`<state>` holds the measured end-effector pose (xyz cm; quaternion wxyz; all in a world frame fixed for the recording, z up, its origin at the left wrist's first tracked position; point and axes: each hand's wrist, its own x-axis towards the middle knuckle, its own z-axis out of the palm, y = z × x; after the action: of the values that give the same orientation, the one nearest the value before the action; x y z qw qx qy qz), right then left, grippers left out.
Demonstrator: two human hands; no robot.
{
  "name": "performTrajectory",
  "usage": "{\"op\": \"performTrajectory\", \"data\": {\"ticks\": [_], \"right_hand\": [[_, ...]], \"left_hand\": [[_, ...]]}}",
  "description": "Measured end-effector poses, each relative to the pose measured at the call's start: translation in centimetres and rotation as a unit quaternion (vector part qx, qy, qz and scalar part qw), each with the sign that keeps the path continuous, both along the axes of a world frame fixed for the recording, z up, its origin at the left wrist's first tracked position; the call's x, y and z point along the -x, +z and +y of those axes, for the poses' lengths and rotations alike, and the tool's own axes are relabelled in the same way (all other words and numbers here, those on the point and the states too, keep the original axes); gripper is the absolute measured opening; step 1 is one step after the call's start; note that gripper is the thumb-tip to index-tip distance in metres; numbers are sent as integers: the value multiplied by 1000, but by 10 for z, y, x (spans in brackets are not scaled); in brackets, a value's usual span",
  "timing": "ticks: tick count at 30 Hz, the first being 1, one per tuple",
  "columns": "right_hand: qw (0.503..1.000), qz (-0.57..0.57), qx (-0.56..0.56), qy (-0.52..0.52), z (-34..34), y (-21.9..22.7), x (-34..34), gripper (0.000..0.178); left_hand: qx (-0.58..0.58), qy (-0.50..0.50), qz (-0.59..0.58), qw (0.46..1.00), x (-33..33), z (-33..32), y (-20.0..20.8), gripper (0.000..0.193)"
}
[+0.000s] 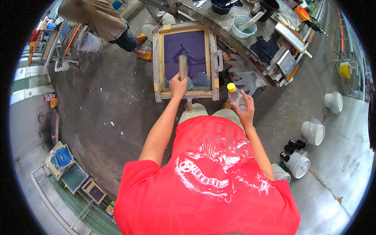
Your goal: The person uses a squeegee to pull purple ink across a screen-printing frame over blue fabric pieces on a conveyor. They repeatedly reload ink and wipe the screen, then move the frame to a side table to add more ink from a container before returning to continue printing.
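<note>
Hands, two. Left hand (178, 87): fingers curled together round the near end of one short pale tool (182, 67), exact kind unclear, held over the purple framed screen (187, 41). Right hand (244, 111): thumb and fingers pinching one clear bottle (236, 97), one yellow cap (231, 87), just right of the screen's near corner. Far right, on one bench (213, 17): three tubs (238, 32), one dark cloth (264, 48). Right, on the floor: four white buckets (333, 102). Near left: at least three framed screens (74, 178), leaning. Far left: one other person (105, 19).
</note>
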<state>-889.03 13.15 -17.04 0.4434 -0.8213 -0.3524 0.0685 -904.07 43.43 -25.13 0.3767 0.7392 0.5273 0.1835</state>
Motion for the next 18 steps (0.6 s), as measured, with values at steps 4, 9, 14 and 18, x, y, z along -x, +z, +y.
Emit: {"op": "performTrajectory", "data": {"ticks": [4, 9, 14, 18], "right_hand": [[999, -30, -5, 16, 11, 7, -9, 76], [999, -41, -16, 2, 17, 8, -15, 76], [999, 13, -28, -24, 8, 3, -4, 72], [1000, -19, 4, -13, 2, -2, 5, 72]], "left_hand": [[117, 59, -176, 976, -45, -16, -9, 33], [204, 2, -184, 962, -36, -35, -30, 27], [143, 44, -181, 972, 32, 21, -33, 25], [-73, 52, -33, 995, 81, 69, -17, 28]]}}
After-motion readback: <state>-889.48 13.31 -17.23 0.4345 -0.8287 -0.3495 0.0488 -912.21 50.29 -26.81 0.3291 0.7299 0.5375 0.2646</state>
